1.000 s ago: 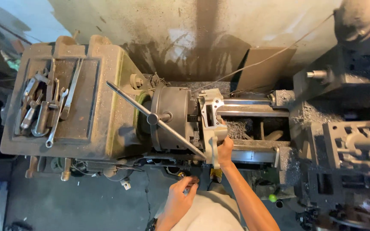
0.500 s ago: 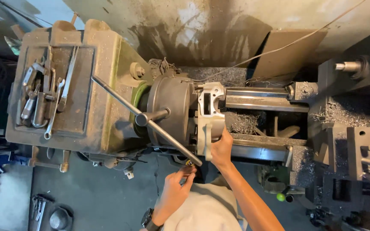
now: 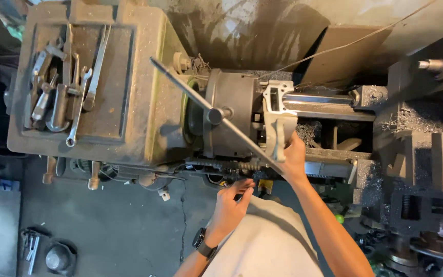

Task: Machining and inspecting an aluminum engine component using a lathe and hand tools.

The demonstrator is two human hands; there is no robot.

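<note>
I look down on an old lathe. My right hand (image 3: 293,154) grips the lower end of a pale metal casting (image 3: 278,120) held at the round grey chuck (image 3: 232,115). A long steel bar (image 3: 190,92) runs diagonally through the chuck key socket, from upper left down towards my right hand. My left hand (image 3: 232,205), with a dark watch on the wrist, hovers just below the lathe's front edge near a small yellow part (image 3: 265,185); its fingers are loosely curled and I cannot tell whether they hold anything.
Several wrenches (image 3: 67,92) lie in the tray on top of the headstock (image 3: 129,102). Metal swarf covers the bed (image 3: 329,133) and the carriage (image 3: 426,154) at right. Loose tools (image 3: 42,251) lie on the concrete floor at lower left.
The view has moved closer and shifted right. My left hand has risen towards the lathe's front edge. My right hand stays on the casting.
</note>
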